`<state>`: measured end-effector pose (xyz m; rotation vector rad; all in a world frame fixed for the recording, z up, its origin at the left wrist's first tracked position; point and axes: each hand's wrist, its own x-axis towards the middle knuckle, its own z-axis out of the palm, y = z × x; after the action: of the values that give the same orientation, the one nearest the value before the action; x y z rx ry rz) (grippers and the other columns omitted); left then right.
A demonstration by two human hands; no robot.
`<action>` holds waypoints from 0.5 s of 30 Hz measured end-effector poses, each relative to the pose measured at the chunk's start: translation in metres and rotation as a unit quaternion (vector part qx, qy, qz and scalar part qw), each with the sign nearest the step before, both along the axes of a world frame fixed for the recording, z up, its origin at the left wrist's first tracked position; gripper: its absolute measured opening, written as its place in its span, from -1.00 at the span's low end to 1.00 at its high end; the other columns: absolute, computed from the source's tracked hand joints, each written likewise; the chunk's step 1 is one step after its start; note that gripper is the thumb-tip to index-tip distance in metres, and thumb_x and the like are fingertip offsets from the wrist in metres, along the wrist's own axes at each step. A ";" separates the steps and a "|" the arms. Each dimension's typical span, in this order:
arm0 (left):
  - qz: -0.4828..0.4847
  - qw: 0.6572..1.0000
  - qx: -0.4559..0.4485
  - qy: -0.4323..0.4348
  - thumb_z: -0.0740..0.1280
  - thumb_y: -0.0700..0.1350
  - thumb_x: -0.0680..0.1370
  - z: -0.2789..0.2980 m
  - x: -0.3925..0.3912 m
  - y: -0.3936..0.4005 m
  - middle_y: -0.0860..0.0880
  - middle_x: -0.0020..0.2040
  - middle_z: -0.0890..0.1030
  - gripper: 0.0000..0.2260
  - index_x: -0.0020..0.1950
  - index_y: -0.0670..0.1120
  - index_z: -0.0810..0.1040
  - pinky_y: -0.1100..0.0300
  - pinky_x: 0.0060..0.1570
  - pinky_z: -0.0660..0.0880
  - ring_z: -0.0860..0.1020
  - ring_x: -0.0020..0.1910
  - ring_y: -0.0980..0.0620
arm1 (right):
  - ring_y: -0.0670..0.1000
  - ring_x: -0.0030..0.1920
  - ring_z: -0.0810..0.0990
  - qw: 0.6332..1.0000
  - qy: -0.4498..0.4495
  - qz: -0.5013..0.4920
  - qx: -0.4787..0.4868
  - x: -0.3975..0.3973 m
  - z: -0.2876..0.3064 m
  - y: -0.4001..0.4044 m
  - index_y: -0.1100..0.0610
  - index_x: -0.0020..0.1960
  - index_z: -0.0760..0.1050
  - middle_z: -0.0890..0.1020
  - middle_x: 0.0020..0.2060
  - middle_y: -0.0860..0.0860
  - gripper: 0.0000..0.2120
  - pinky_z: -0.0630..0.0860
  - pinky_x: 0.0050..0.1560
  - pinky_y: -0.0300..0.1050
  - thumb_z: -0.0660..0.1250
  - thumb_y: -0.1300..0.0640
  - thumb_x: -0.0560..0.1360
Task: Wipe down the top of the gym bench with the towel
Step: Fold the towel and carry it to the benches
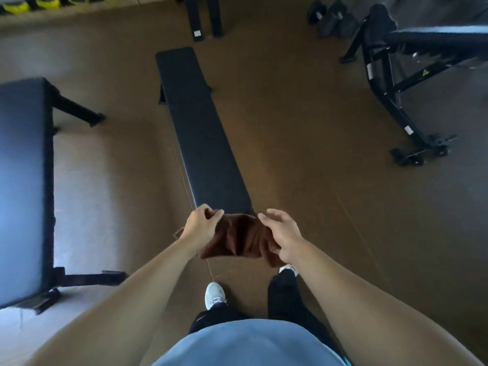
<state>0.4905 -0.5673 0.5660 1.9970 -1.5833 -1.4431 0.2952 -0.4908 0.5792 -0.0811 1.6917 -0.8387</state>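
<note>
A long black flat gym bench (196, 128) runs away from me down the middle of the floor. A brown towel (241, 236) hangs bunched in the air just in front of the bench's near end, covering that end's edge. My left hand (199, 224) pinches the towel's upper left corner. My right hand (281, 235) grips the towel's right side, with thumb and lower fingers in the cloth and the upper fingers spread. Nothing lies on the bench's top.
A wider black padded bench (23, 186) stands to the left. An adjustable bench frame (396, 75) and dumbbells (332, 17) occupy the far right. Black posts (203, 17) stand beyond the bench. My feet (215, 294) stand on brown floor near the bench end.
</note>
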 end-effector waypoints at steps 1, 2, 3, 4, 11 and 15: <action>0.011 1.000 0.000 0.014 0.38 0.09 0.60 0.000 -0.010 -0.002 -0.02 -0.25 0.57 -0.71 -0.17 -0.08 0.44 0.08 -0.25 0.45 0.53 -0.27 -0.01 | 0.02 0.03 0.68 0.999 -0.028 0.026 -0.034 0.007 0.005 -0.012 0.01 0.17 0.62 0.71 0.08 0.04 -0.79 0.58 -0.15 -0.07 0.50 0.06 0.55; 0.034 0.999 -0.003 0.040 0.40 0.05 0.60 0.000 -0.020 -0.003 -0.01 -0.26 0.57 -0.72 -0.16 -0.07 0.41 0.11 -0.31 0.46 0.53 -0.32 0.01 | 0.05 0.03 0.70 0.995 -0.058 0.056 -0.064 0.011 0.011 -0.024 0.06 0.14 0.64 0.72 0.07 0.08 -0.85 0.62 -0.11 -0.04 0.46 0.09 0.59; 0.065 0.995 0.007 0.080 0.41 0.00 0.60 0.005 -0.029 -0.005 0.00 -0.28 0.57 -0.75 -0.14 -0.07 0.41 0.16 -0.36 0.46 0.53 -0.36 0.04 | 0.10 0.04 0.71 0.989 -0.085 0.086 -0.089 0.011 0.017 -0.034 0.09 0.12 0.65 0.73 0.05 0.10 -0.90 0.65 -0.06 -0.01 0.40 0.13 0.63; 0.111 0.984 0.020 0.136 0.41 -0.08 0.61 0.008 -0.037 -0.007 -0.01 -0.27 0.59 -0.80 -0.12 -0.08 0.44 0.18 -0.37 0.47 0.55 -0.36 0.04 | 0.15 0.06 0.72 0.981 -0.107 0.111 -0.114 0.009 0.023 -0.044 0.11 0.11 0.65 0.74 0.03 0.12 -0.86 0.67 -0.02 0.02 0.31 0.19 0.67; 0.310 0.838 0.093 0.440 0.24 -0.26 0.66 0.033 -0.070 -0.025 -0.29 0.18 0.66 -0.73 0.32 -0.25 0.58 0.00 0.17 0.52 0.64 0.07 -0.17 | -0.01 0.11 0.73 0.903 -0.044 0.337 -0.263 -0.046 0.042 -0.101 0.14 0.26 0.61 0.73 0.10 0.08 -0.60 0.65 0.14 -0.13 0.37 0.48 0.52; 0.352 0.844 0.034 0.402 0.35 -0.19 0.63 0.040 -0.097 -0.023 -0.22 0.06 0.71 -0.79 0.22 -0.24 0.65 0.00 0.14 0.57 0.69 -0.02 -0.07 | -0.15 -0.01 0.71 0.838 0.170 0.411 -0.316 -0.060 0.045 -0.119 0.04 0.08 0.70 0.74 -0.04 -0.12 -0.80 0.66 0.12 -0.15 0.58 0.15 0.47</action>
<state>0.3940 -0.5898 0.6056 1.4020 -0.3840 -1.6462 0.2347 -0.6097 0.6247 -1.3851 1.3987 -0.6856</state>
